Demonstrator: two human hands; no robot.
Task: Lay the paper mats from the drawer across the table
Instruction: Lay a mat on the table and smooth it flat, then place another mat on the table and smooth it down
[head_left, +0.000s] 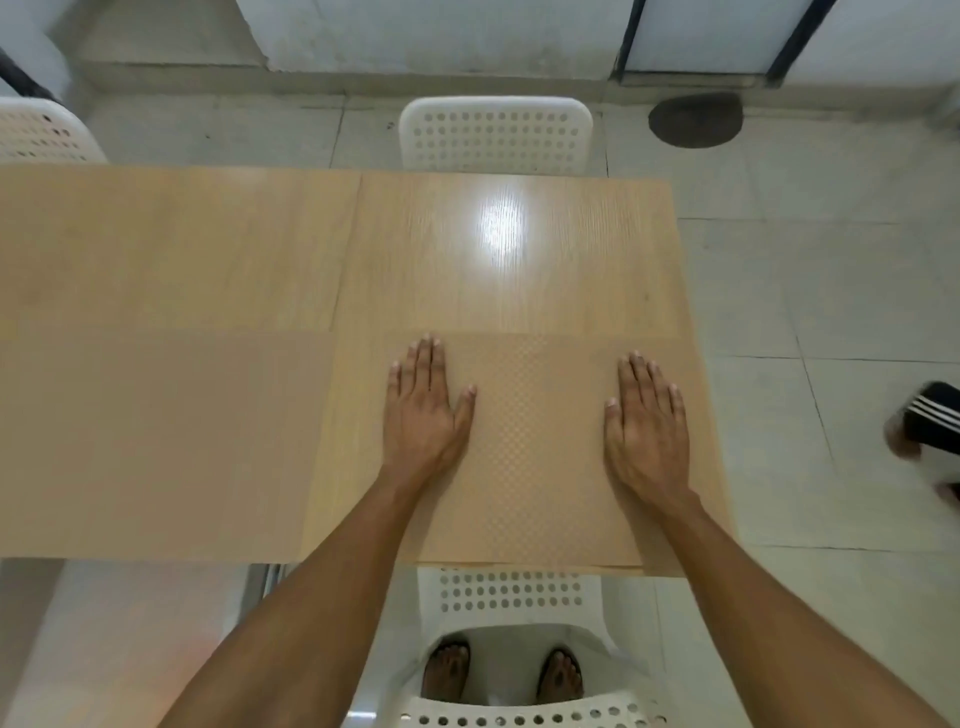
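Observation:
A tan paper mat with a fine checked texture lies flat at the near right of the wooden table. My left hand presses flat on its left part, fingers straight. My right hand lies flat on its right part, fingers straight too. Two more mats cover the table's left side: one at the near left and one at the far left. The far right of the table shows bare wood with a light glare. No drawer is in view.
A white perforated chair stands at the table's far side, another at the far left, and one sits under the near edge by my feet. A person's foot is on the tiled floor at right. A dark mat lies near the wall.

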